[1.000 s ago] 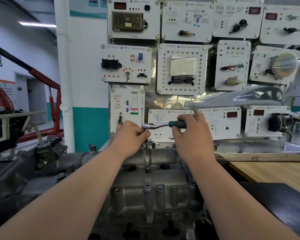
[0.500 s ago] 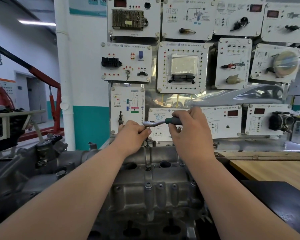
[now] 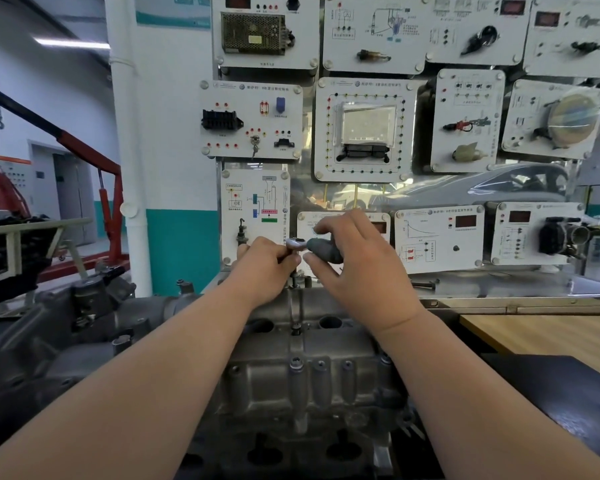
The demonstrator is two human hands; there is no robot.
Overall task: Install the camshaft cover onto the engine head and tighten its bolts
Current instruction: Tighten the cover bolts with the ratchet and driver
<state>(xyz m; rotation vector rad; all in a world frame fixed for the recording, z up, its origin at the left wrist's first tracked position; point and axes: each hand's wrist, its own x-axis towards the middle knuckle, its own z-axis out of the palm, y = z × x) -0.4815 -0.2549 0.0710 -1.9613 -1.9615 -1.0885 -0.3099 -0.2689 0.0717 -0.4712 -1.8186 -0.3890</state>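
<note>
Camshaft cover (image 3: 321,386), cast metal and likely stiff and heavy, sits on the engine (image 3: 49,368) before the person. At its far edge the left hand (image 3: 264,268) grips the ratchet (image 3: 300,244) head; the right hand (image 3: 357,261) pinches its handle, where leverage seems best.

The right hand (image 3: 357,261) swung the ratchet (image 3: 321,249) handle from pointing right round toward the person, and it ended just beside the left hand (image 3: 267,268), with its forefinger lifted.
</note>
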